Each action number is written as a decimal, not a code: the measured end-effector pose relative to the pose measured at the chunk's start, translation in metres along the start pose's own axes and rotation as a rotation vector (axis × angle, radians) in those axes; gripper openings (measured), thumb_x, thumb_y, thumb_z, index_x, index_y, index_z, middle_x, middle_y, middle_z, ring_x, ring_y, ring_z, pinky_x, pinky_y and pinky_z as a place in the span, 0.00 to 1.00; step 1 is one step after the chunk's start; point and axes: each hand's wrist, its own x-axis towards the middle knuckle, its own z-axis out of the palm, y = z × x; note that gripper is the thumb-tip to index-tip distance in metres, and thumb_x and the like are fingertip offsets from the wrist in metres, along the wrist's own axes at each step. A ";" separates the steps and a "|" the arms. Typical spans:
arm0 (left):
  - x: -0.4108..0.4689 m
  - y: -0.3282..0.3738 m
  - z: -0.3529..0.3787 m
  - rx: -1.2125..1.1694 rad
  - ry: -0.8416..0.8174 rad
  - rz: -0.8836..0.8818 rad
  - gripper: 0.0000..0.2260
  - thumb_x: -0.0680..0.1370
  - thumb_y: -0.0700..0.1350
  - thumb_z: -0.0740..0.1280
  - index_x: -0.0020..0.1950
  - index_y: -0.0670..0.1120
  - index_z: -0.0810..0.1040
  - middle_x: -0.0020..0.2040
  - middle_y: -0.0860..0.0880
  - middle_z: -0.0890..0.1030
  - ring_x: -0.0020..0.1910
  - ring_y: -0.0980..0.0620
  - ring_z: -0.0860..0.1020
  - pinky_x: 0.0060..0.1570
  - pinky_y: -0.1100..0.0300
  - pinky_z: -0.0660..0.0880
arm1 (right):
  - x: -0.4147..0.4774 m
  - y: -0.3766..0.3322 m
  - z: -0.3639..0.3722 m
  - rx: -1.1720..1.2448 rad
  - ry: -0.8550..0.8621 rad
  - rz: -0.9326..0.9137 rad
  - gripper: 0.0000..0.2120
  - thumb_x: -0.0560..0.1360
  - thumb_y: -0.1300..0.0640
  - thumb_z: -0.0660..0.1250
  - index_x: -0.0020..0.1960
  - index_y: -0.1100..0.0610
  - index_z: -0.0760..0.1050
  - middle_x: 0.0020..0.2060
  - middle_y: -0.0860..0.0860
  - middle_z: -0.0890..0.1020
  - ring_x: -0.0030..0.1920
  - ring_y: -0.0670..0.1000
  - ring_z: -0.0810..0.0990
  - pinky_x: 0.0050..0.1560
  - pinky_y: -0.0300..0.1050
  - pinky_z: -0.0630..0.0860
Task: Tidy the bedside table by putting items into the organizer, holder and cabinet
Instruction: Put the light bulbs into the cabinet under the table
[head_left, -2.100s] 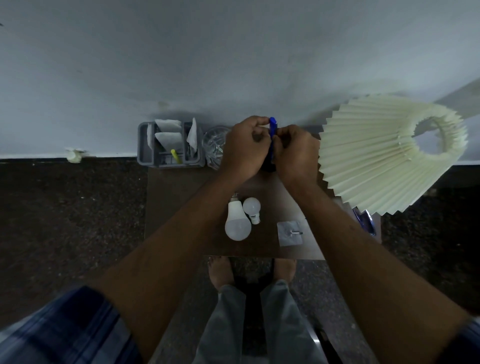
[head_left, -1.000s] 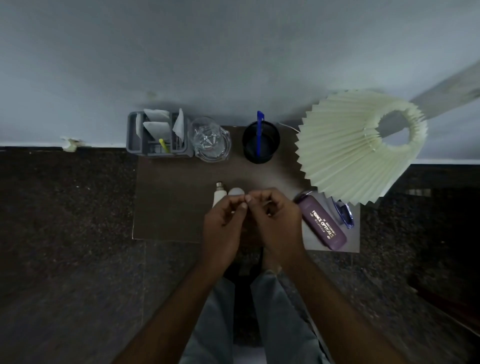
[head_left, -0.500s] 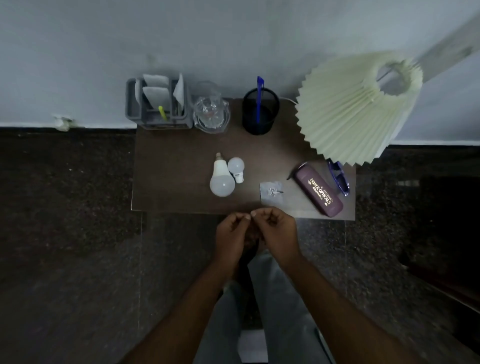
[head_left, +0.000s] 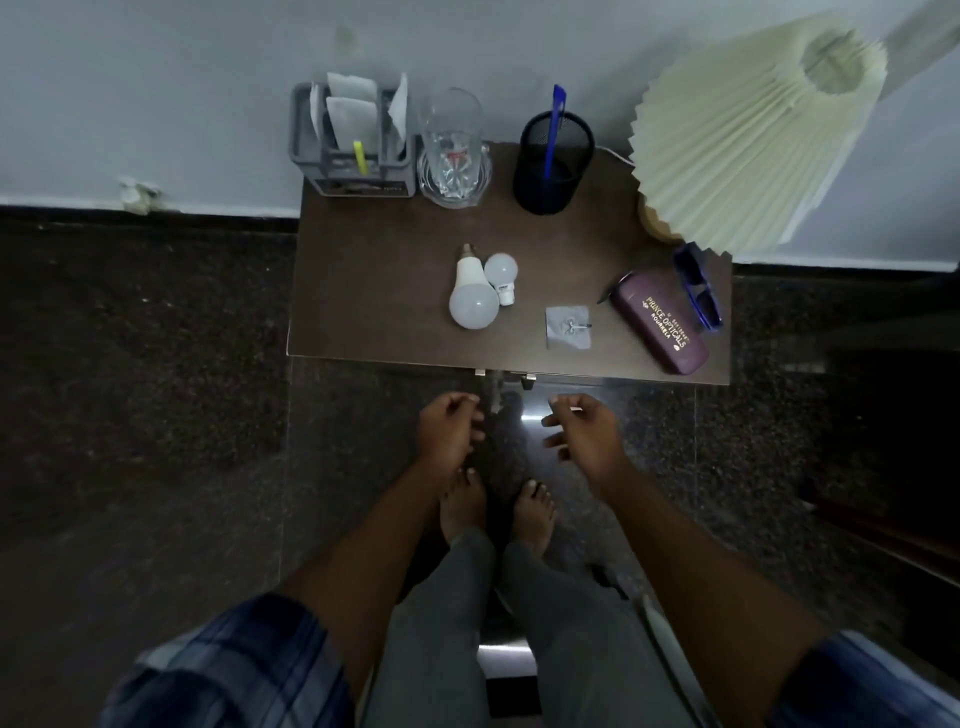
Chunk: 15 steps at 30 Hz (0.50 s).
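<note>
The brown bedside table carries a grey organizer with papers and a yellow marker at the back left. A black mesh holder with a blue pen stands mid-back. A large white bulb and a small bulb lie side by side in the middle. A grey packet with a metal hook, a purple glasses case and blue glasses lie to the right. My left hand and my right hand hover apart below the table's front edge, both holding nothing.
A clear glass stands between organizer and holder. A pleated cream lampshade overhangs the table's back right corner. A metal handle shows at the front edge of the table. Dark speckled floor surrounds the table; my bare feet stand below the hands.
My hands drew back from the mesh holder, leaving the blue pen in it, dropped below the table's front edge and then parted. The view pulled back from the table.
</note>
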 end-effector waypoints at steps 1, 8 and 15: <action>0.006 -0.002 0.000 0.015 0.003 0.016 0.07 0.82 0.44 0.65 0.55 0.44 0.80 0.38 0.50 0.81 0.26 0.55 0.76 0.24 0.64 0.67 | 0.005 0.001 0.001 -0.007 -0.001 -0.012 0.08 0.81 0.55 0.67 0.53 0.60 0.78 0.49 0.66 0.84 0.36 0.59 0.79 0.29 0.43 0.70; 0.044 -0.009 0.016 0.008 0.058 0.160 0.12 0.83 0.41 0.65 0.63 0.35 0.78 0.49 0.42 0.79 0.30 0.51 0.74 0.16 0.71 0.65 | 0.049 0.018 0.019 -0.057 -0.039 -0.091 0.16 0.81 0.51 0.66 0.59 0.65 0.78 0.50 0.70 0.82 0.38 0.61 0.80 0.29 0.45 0.71; 0.067 -0.029 0.019 0.055 -0.021 0.208 0.11 0.82 0.54 0.65 0.53 0.48 0.81 0.41 0.49 0.80 0.26 0.53 0.76 0.22 0.66 0.67 | 0.058 0.033 0.035 0.051 -0.116 -0.097 0.18 0.83 0.51 0.62 0.59 0.66 0.75 0.45 0.62 0.79 0.35 0.56 0.76 0.23 0.36 0.69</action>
